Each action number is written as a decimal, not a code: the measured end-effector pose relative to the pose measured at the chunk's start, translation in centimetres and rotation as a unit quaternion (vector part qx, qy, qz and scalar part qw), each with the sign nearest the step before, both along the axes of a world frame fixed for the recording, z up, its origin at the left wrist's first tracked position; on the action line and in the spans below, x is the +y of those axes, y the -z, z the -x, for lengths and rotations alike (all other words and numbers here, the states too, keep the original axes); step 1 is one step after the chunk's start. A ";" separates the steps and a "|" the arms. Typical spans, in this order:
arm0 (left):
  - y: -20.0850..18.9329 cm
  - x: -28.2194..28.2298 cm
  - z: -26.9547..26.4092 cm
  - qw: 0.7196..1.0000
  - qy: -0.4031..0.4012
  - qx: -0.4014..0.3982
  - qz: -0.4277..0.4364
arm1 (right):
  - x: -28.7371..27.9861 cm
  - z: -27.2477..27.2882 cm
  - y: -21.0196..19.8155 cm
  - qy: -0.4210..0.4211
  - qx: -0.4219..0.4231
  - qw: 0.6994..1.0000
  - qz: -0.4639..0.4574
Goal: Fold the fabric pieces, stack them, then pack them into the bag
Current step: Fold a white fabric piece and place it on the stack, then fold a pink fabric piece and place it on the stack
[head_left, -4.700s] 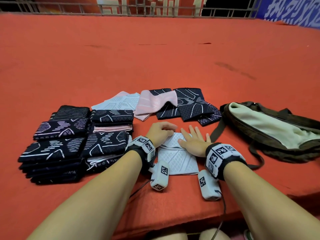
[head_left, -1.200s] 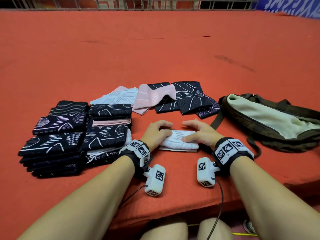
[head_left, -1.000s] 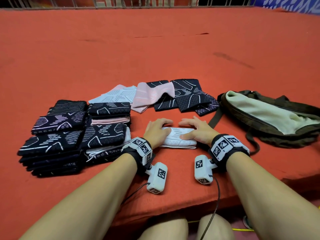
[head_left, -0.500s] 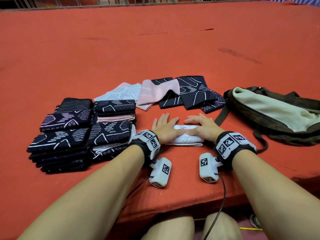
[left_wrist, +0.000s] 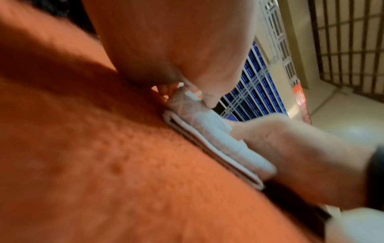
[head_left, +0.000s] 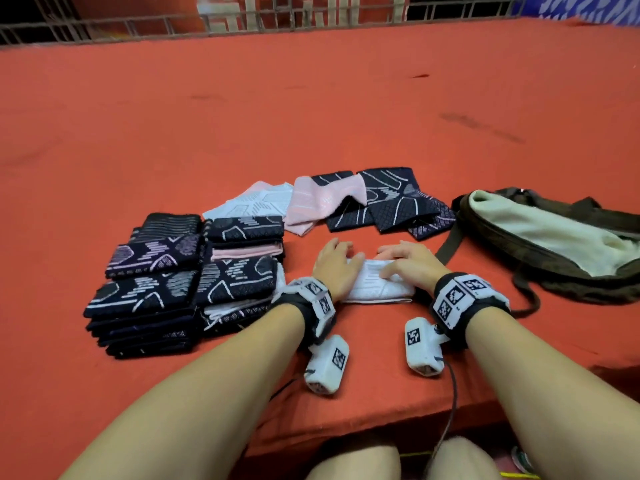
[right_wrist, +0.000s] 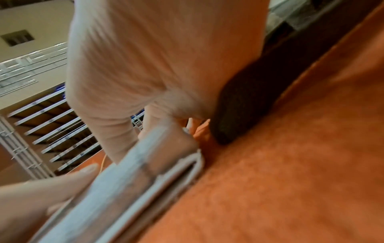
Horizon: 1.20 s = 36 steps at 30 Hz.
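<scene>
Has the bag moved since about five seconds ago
No. The bag lies in the same spot, its left end just right of the dark unfolded pieces; only the head camera shifted.

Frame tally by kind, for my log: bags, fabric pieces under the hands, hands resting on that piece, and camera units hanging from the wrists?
Bag: 1
White folded piece under the hands: 1
Hands on it: 2, left hand and right hand
Camera units: 2, left unit and right unit
Total: 6
</scene>
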<state>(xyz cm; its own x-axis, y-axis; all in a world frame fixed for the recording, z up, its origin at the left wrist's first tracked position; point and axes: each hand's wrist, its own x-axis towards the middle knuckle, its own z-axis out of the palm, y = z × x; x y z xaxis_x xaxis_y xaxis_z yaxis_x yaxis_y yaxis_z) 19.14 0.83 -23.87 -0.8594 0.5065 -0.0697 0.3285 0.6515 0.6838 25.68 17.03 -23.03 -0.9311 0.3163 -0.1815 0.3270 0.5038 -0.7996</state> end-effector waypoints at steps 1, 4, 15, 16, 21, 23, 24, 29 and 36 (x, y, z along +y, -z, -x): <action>-0.2 -0.1 -0.1 1.000 -0.016 0.018 -0.015 | -0.4 0.3 -0.2 0.007 0.012 1.000 0.018; -1.9 -0.1 -0.9 0.986 -0.025 0.164 -0.007 | -2.0 2.1 -0.9 0.032 0.086 0.996 0.012; -0.9 -1.5 1.7 0.986 -0.093 0.131 0.052 | -6.0 9.2 0.4 -0.003 0.142 0.989 0.037; -0.2 -1.4 1.9 0.987 -0.073 0.119 0.081 | -5.8 9.3 0.8 0.017 0.155 0.987 0.050; 1.8 -0.6 2.5 0.985 -0.059 0.058 0.151 | -3.6 7.9 0.5 0.037 0.195 0.979 -0.042; 1.5 -0.1 2.0 0.986 -0.089 0.026 0.141 | -3.1 7.1 0.1 -0.029 0.159 0.983 -0.092; 1.3 0.0 1.8 0.985 -0.104 0.018 0.134 | -3.2 7.0 0.1 -0.061 0.134 0.983 -0.112; 1.2 0.0 1.4 0.985 -0.119 0.035 0.121 | -3.3 8.4 -0.9 -0.125 0.032 0.970 -0.206; 1.1 -0.3 0.9 0.984 -0.114 0.059 0.120 | -3.0 11.1 -2.4 -0.037 0.101 0.964 -0.245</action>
